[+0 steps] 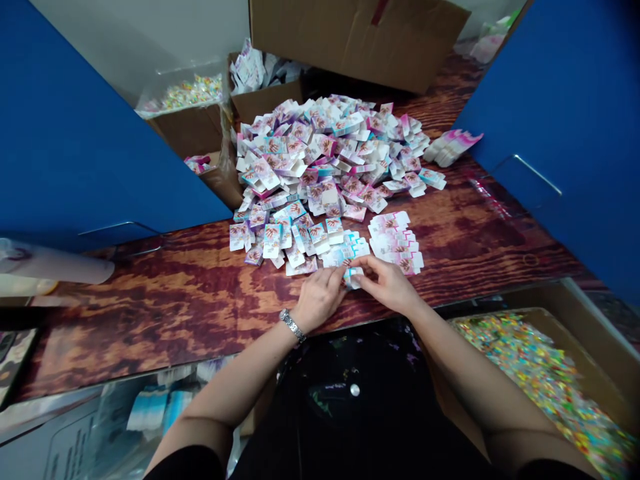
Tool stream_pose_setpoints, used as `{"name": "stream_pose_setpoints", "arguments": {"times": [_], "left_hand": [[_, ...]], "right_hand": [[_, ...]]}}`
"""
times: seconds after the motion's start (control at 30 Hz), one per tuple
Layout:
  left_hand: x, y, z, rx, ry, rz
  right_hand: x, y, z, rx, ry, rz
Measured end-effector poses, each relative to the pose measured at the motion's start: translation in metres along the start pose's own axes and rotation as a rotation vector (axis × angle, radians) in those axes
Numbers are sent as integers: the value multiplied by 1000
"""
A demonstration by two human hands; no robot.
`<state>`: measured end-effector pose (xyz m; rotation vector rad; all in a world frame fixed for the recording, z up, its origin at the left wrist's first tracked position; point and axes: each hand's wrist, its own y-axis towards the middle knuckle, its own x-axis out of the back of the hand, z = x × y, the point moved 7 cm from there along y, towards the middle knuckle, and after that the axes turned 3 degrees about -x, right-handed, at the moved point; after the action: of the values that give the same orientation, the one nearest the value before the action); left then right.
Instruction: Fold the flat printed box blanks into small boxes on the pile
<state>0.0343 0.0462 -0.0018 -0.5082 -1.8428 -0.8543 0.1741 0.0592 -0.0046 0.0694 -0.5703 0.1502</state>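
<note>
Near the front edge of the table, my left hand [320, 298] and my right hand [387, 283] meet around a small blue-and-white carton [354, 277]. Fingers of both hands are closed on it, partly covering it. Just beyond my fingertips lie flat blue-edged cartons [345, 250], overlapping one another. To their right is a row of flat pink-edged cartons [395, 243]. A large heap of small printed cartons [325, 153], many with open flaps, spreads behind. Several blue ones [273, 239] sit at its near edge.
An opened cardboard box [350, 40] stands behind the heap. Left of it, another box holds wrapped candies [195, 92]. More flat pink cartons [453, 147] lie at right. Below the table edge, an open drawer holds colourful small packets [525, 367]. Blue panels [560, 133] flank the table [175, 300].
</note>
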Motion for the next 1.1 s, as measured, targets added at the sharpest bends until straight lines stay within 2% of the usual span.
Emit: {"name": "stream_pose_setpoints", "arguments": {"times": [0.07, 0.13, 0.23, 0.3, 0.37, 0.47, 0.57, 0.7, 0.83, 0.97, 1.1], "left_hand": [[1, -3, 2, 40, -31, -24], [3, -4, 6, 103, -84, -60], [8, -5, 12, 229, -200, -131], [11, -4, 13, 279, -261, -157], [11, -3, 11, 289, -305, -161], [9, -3, 7, 248, -344, -144], [7, -3, 3, 175, -339, -115], [9, -3, 0, 119, -277, -100], [10, -5, 1, 155, -215, -88], [6, -7, 3, 193, -183, -82], [6, -7, -2, 144, -148, -111]], "right_hand": [[1, -1, 3, 18, -3, -23], [7, -6, 6, 54, -20, -149], [14, -20, 20, 215, -132, -358], [9, -28, 29, 328, -209, -396], [2, -33, 33, 371, -237, -384], [-7, -34, 31, 319, -172, -296], [-11, -31, 23, 180, 10, -192], [-8, -24, 6, -62, 351, -215], [-12, -15, 1, -131, 495, -166], [-12, -12, 3, -134, 471, -155], [-3, -15, 19, -46, 188, -233]]}}
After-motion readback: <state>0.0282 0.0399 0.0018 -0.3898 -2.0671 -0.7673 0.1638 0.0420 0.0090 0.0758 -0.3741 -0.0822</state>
